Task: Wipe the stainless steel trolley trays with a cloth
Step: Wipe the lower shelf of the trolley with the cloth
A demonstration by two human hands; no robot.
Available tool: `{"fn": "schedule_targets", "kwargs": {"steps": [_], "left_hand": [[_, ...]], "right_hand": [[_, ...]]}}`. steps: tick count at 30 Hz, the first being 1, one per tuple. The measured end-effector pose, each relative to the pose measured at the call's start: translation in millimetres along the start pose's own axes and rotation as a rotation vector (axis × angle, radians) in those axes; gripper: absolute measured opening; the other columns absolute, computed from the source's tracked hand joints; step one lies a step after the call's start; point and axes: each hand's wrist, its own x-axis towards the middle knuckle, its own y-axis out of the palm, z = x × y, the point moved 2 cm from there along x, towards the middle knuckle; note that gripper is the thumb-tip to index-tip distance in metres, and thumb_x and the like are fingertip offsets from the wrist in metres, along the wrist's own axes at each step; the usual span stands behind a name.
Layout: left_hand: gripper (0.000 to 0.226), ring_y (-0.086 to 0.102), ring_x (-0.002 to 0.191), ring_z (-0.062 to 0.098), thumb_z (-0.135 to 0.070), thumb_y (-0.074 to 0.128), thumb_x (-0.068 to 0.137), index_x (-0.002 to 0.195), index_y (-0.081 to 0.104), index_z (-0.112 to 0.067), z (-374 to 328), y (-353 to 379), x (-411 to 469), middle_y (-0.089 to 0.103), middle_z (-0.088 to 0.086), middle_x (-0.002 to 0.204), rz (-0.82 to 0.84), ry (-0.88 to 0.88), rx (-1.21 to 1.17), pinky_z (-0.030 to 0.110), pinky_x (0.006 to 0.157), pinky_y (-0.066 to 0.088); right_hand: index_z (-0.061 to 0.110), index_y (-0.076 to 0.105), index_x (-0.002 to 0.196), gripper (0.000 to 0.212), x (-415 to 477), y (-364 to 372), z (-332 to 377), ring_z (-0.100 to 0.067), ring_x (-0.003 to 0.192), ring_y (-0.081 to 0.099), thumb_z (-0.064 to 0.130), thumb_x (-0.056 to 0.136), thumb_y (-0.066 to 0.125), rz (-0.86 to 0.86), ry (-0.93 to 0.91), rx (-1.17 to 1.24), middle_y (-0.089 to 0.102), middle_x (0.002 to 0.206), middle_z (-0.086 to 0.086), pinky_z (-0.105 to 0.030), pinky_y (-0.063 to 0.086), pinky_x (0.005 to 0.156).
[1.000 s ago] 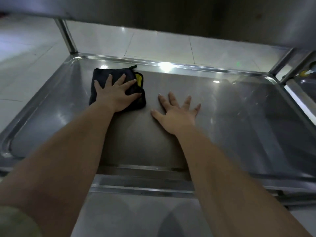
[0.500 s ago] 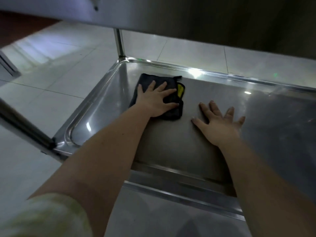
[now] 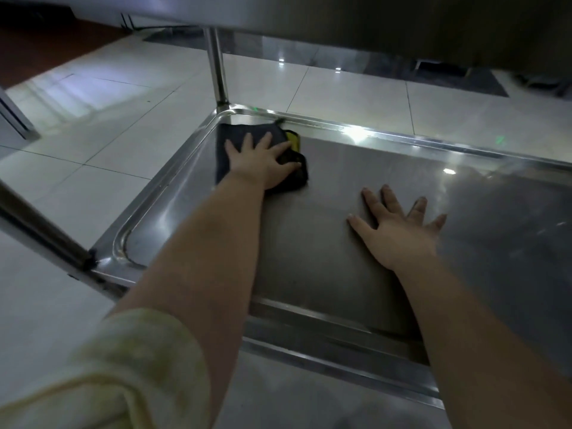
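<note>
Dim, wide-angle bowed view; glare spots glint on the tray rim [image 3: 356, 131].

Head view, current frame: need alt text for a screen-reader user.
A person's left hand presses a folded dark cloth with a yellow edge into the far left corner of a shiny stainless steel trolley tray. The right hand lies flat, fingers spread, on the tray's floor to the right of it. Glossy pale floor tiles show beyond.

cloth [image 3: 247, 134] in tray's [image 3: 433, 140] far left corner, left hand [image 3: 263, 162] on it, right hand [image 3: 399, 233] on tray beside
</note>
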Motion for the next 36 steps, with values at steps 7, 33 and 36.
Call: {"fn": "schedule_targets", "kwargs": {"steps": [7,33,36], "left_hand": [[0.068,-0.006,0.15,0.026,-0.079,0.031,0.084,0.146,0.017,-0.057,-86.0,15.0,-6.7,0.002,-0.014,0.163,0.002,0.264,-0.024,0.068,0.11,-0.01],[0.068,-0.011,0.149,0.022,-0.083,0.027,0.077,0.139,0.001,-0.068,81.6,14.5,-128.3,-0.007,-0.021,0.161,0.031,0.193,-0.021,0.065,0.112,-0.012],[0.064,-0.007,0.15,0.026,-0.078,0.03,0.085,0.143,0.008,-0.063,61.6,8.2,-56.6,-0.003,-0.017,0.162,0.019,0.098,0.016,0.068,0.11,-0.009]], "right_hand": [[0.059,-0.008,0.143,0.081,2.6,-1.8,-2.5,-0.04,0.147,-0.009,0.09,0.069,0.002,0.038,-0.004,0.039,-0.006,0.161,0.02,-0.072,-0.006,0.107],[0.052,-0.006,0.148,0.074,-9.3,-14.8,9.1,-0.044,0.146,-0.009,0.082,0.082,0.006,0.07,-0.032,-0.006,-0.01,0.162,0.016,-0.073,-0.003,0.108],[0.051,-0.004,0.149,0.074,-6.9,-14.2,9.0,-0.044,0.146,-0.009,0.082,0.083,0.007,0.06,-0.028,-0.004,-0.009,0.162,0.016,-0.073,-0.002,0.108]]}}
